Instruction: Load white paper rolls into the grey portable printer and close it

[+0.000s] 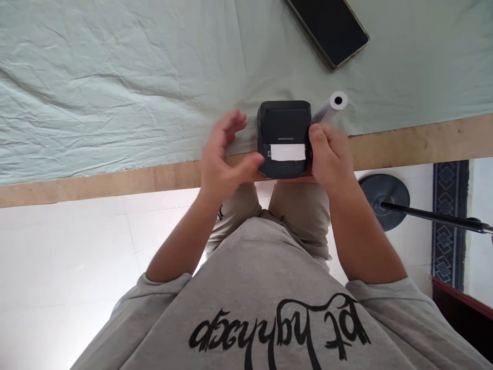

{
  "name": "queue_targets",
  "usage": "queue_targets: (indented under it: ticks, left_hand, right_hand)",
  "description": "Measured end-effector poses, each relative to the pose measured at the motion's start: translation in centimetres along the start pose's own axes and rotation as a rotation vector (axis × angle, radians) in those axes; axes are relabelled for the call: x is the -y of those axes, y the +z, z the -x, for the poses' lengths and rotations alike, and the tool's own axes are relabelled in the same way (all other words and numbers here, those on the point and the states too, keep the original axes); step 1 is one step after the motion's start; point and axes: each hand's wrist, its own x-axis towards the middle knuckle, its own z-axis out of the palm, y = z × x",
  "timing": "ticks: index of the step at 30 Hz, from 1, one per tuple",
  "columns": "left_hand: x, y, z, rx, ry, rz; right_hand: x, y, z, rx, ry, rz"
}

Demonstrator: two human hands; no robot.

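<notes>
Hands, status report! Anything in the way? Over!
Left hand open by black printer. Right hand gripping it. White roll close, maybe in the way. Phone farther off.

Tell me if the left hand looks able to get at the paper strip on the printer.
Likely yes: the left hand is open beside the printer, and nothing lies over the paper strip.

In front of you stretches a table (100,184), spread with a creased, pale green cloth (134,103) that stops short of the front edge, leaving you a strip of bare brown wood (423,145). A dark phone (329,31) lies slantwise on the cloth. Nearer you is a white roll (325,107), its cored end showing, its lower part hidden.
</notes>
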Motion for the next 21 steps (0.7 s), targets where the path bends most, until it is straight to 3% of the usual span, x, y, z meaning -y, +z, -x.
queue_targets:
  ticks: [3, 7, 14, 21]
  left_hand:
    - [0.9, -1.4, -0.5, -0.158, -0.123, 0.166]
    - [1.4, -2.3, -0.6, -0.124, -0.169, 0.222]
    - [0.8, -1.9, -0.7, -0.152, -0.175, 0.441]
    - [0.7, -1.6, -0.9, -0.189, -0.202, 0.426]
  right_hand:
    - [0.0, 0.0, 0.1, -0.003, 0.005, 0.005]
    - [-0.1, 0.0, 0.1, -0.022, -0.010, 0.012]
    - [-0.2, 0.1, 0.3, -0.041, -0.032, 0.025]
    - [-0.2, 0.1, 0.3, -0.056, -0.025, 0.051]
